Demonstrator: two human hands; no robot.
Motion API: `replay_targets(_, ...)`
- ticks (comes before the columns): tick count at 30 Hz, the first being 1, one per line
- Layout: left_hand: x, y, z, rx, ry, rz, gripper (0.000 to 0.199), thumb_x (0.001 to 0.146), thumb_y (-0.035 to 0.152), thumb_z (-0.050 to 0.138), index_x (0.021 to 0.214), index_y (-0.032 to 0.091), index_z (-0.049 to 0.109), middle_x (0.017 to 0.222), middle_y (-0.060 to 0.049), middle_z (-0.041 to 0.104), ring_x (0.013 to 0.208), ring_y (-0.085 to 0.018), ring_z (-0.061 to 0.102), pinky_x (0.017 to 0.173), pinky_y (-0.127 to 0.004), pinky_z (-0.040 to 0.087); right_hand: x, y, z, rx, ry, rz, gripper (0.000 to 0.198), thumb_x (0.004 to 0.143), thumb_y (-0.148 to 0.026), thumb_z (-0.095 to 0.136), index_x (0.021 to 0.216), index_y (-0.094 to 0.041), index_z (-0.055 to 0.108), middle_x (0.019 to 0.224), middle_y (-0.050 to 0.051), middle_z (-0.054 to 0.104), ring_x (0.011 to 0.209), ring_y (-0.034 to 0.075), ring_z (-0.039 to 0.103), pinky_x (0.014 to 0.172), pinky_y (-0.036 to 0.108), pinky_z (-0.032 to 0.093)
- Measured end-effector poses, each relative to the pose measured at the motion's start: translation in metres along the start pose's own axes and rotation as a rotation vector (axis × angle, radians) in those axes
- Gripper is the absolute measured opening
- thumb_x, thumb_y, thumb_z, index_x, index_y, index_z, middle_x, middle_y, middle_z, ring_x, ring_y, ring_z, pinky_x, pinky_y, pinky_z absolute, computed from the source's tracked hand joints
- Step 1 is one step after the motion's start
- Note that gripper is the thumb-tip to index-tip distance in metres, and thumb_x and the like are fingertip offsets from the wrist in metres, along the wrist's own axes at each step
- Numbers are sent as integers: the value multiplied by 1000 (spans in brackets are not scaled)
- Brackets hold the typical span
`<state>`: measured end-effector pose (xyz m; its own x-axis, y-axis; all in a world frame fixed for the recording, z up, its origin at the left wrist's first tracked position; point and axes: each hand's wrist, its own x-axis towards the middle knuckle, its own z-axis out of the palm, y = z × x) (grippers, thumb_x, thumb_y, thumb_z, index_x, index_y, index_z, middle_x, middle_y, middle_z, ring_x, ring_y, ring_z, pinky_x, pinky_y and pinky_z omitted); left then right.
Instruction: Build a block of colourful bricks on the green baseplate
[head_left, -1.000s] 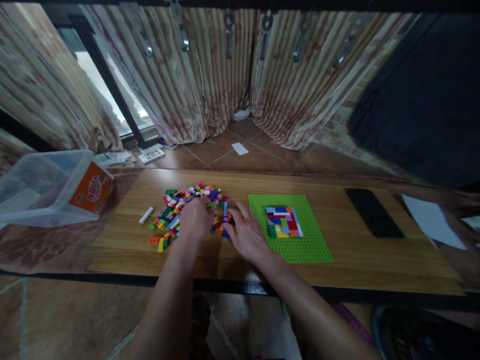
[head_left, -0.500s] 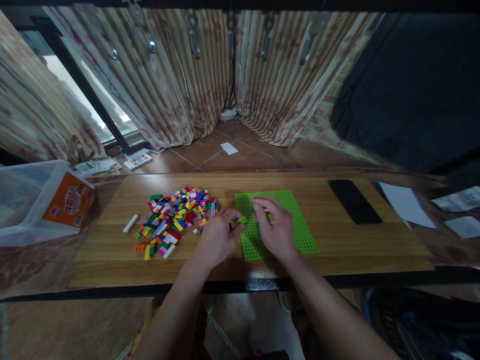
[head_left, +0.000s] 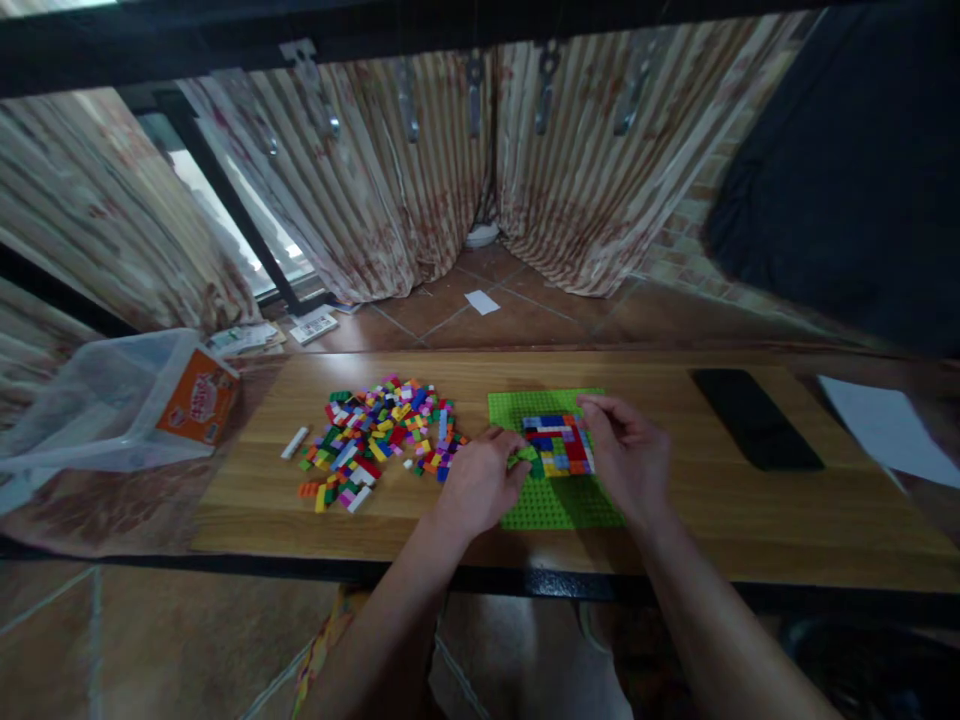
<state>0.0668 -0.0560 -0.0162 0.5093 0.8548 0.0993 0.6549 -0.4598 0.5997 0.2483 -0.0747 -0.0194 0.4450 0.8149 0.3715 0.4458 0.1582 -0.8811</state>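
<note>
A green studded baseplate (head_left: 555, 508) lies on the wooden table. On its upper middle sits a block of joined bricks (head_left: 556, 440) in red, blue, white, yellow and orange. My left hand (head_left: 480, 485) is closed, pinching a light green brick (head_left: 523, 456) at the block's left side. At the right side of the block, my right hand (head_left: 634, 455) has its fingers curled together; I cannot make out whether anything is between them.
A heap of loose coloured bricks (head_left: 397, 425) lies left of the baseplate, with a long white brick (head_left: 295, 442) beside it. A black phone (head_left: 756, 418) and a white paper (head_left: 889, 430) are to the right. A clear plastic bin (head_left: 112, 400) stands far left.
My right hand has shifted right, off the joined bricks, which now show. My left hand has brought the green brick over the baseplate to their left side. The view has turned slightly.
</note>
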Motion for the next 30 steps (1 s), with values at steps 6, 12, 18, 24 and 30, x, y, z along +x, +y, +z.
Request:
replay_targets(6,-2,-5,-2,-43,75,-62,14,86,22,58,99,20,63,96,-5,67,76,-17,64,70,-28,49,-12,-11,13,-84,-178,-109,24,92,-37,52,94,-22,72,94,6,72,87,21,67,79,36,53)
replay_targets(12,-6,-10,-9,-136,145,-57,21,83,18,56,104,18,60,94,-5,68,79,-18,64,70,-28,49,-30,-14,35,-70,-409,-64,28,91,-38,55,108,-21,69,105,9,72,93,23,68,87,42,52)
replay_targets(18,-18,-26,-29,-137,139,-113,20,79,15,59,98,19,61,93,-4,69,82,-18,64,74,-29,50,-41,-8,67,132,-462,62,27,87,-36,57,103,-20,70,98,7,76,90,22,70,83,40,54)
replay_targets(24,-28,-62,-67,165,234,-468,15,84,26,57,95,18,66,96,-9,70,86,-23,66,76,-31,48,-47,-14,82,6,-431,18,20,86,-34,58,95,-22,72,89,5,75,79,21,70,74,36,55)
replay_targets(30,-28,-70,-75,411,151,-560,24,85,33,57,99,19,70,102,-13,67,89,-29,65,75,-34,47,-57,-26,86,-53,-454,-122,18,91,-24,53,95,-22,70,92,5,73,83,18,68,77,31,53)
